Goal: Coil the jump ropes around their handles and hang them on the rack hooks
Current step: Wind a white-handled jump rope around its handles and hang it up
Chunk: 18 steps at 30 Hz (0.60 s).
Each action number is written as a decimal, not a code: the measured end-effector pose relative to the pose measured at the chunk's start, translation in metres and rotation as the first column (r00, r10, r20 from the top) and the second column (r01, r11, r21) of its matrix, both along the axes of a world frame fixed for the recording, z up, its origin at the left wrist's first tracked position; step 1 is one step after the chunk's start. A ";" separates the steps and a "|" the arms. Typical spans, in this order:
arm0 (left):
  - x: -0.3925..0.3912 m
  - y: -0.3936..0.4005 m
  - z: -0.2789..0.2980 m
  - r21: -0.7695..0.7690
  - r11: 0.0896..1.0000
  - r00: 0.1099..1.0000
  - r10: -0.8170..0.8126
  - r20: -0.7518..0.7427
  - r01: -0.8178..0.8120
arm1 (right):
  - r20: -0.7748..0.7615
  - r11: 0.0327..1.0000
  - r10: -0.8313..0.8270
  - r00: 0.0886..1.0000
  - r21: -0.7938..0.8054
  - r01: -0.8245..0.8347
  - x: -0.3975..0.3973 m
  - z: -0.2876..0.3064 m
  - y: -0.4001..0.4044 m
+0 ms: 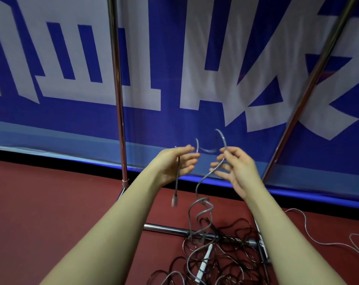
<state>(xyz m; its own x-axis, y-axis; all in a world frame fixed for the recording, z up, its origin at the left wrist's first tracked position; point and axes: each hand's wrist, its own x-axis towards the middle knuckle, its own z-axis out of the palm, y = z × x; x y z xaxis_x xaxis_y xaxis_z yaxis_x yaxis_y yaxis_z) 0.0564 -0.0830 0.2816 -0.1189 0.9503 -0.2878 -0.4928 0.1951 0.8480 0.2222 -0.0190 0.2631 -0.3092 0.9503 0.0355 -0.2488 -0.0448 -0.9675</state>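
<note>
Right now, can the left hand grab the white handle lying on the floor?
Probably not yet. The left hand is raised and already holds the grey rope; the white handle lies far below in the tangled ropes, so the person would need to bend down.

A large banner (pixel 174 58) was seen hung across the whole background, printed in deep blue with big white block shapes, a small red patch at its right side and a paler blue band along its lower edge. Below it a black strip (pixel 51 159) was seen running along the base of the banner, where it met a dark red floor (pixel 51 212). The floor was seen to fill the lower part of the view, smooth and evenly coloured, with a faint blue glow reflected along the banner's bottom edge.
</note>
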 end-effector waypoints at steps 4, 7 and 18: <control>0.001 -0.007 -0.008 -0.069 0.981 0.953 -0.193 -0.233 0.182 | -0.257 0.988 -0.149 0.955 -0.082 0.132 0.001 0.009 0.002; 0.006 -0.008 -0.011 -0.034 0.970 0.916 -0.238 -0.324 0.240 | -0.360 0.982 -0.174 0.916 -0.134 0.134 0.000 0.012 0.001; 0.028 -0.006 -0.010 0.054 0.935 0.870 -0.303 -0.389 0.350 | -0.495 0.980 -0.148 0.856 -0.189 0.060 0.002 0.015 -0.003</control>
<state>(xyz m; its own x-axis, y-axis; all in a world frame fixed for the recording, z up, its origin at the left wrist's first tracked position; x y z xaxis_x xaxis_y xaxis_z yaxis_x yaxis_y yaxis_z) 0.0841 -0.0888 0.2715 0.1294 0.9774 -0.1670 -0.0656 0.1764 0.9821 0.2241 -0.0216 0.2781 -0.1898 0.9818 0.0032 -0.7126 -0.1355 -0.6884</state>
